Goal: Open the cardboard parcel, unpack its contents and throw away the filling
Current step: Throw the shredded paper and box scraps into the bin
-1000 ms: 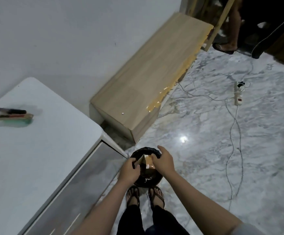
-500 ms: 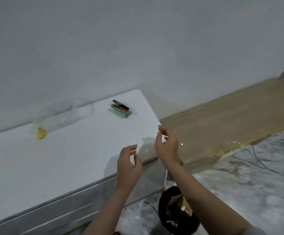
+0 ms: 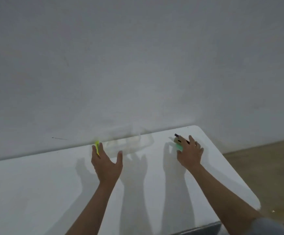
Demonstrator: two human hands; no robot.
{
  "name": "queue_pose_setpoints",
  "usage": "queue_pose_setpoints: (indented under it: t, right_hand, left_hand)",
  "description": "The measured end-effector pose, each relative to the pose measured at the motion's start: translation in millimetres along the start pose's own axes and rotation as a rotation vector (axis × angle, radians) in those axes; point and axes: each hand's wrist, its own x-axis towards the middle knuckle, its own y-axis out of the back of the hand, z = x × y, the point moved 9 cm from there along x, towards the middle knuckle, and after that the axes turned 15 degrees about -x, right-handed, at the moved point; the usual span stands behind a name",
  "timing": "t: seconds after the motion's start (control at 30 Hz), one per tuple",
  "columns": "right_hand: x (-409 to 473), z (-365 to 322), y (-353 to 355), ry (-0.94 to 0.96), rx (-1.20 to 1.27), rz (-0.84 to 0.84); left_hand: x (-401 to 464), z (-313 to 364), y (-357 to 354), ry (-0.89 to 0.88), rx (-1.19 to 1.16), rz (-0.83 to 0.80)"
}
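Both my hands reach out over a white table [image 3: 36,192]. My left hand [image 3: 106,162] is open, fingers spread, just in front of a clear plastic packet [image 3: 129,145] with a yellow tag [image 3: 97,146] that lies against the wall. My right hand [image 3: 189,152] hovers with spread fingers over a small pile at the table's far right: a black pen-like item [image 3: 177,135] on a beige and green piece [image 3: 179,146]. Whether the fingers touch the pile I cannot tell. The cardboard parcel and the bin are out of view.
A plain white wall [image 3: 137,65] rises right behind the table. To the right, past the table's rounded corner, lies a low wooden cabinet top [image 3: 264,167]. The image is blurred by motion.
One second ago both hands held cardboard over a black bin on the floor. The view has swung up to the table; both hands have moved forward to the packet and the small pile.
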Motion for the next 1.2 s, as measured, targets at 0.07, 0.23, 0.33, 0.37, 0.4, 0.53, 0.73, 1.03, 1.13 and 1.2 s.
queue_pose_setpoints:
  t: [0.07, 0.23, 0.33, 0.37, 0.4, 0.53, 0.73, 1.03, 1.13, 1.2]
  right_hand:
    - [7.9, -0.9, -12.0, -0.038, -0.081, -0.053]
    - [11.2, -2.3, -18.6, -0.114, -0.015, -0.026]
    - [12.4, -9.6, -18.5, -0.136, 0.178, -0.023]
    - [12.4, -14.9, -13.8, -0.132, 0.255, 0.006]
    - [11.1, -21.1, -5.4, -0.122, 0.343, 0.051]
    - [-5.1, -61.9, 55.8, 0.025, 0.823, 0.26]
    - [4.6, -157.1, 107.0, 0.533, 0.796, 0.183]
    - [31.8, -257.5, 25.7, 0.804, 0.27, -0.296]
    - [30.5, -279.5, 15.3, 0.854, 0.223, -0.369]
    - [28.1, -286.9, 3.9, 0.865, 0.221, -0.433]
  left_hand:
    - [21.7, -10.3, -7.6, -0.015, 0.025, -0.078]
    - [45.9, -35.6, -32.8, 0.042, 0.098, -0.257]
    - [46.3, -34.7, -37.0, 0.019, 0.103, -0.267]
    - [46.9, -34.2, -37.8, 0.012, 0.102, -0.264]
    - [47.9, -34.4, -38.8, 0.015, 0.1, -0.261]
    - [50.6, -37.0, -40.6, 0.021, 0.073, -0.226]
    - [51.6, -37.8, -38.8, 0.004, 0.02, -0.164]
    - [51.6, -35.7, -30.2, 0.043, -0.039, -0.135]
    - [54.4, -38.8, -25.8, 0.08, -0.065, -0.13]
    - [55.4, -40.7, -24.9, 0.087, -0.087, -0.128]
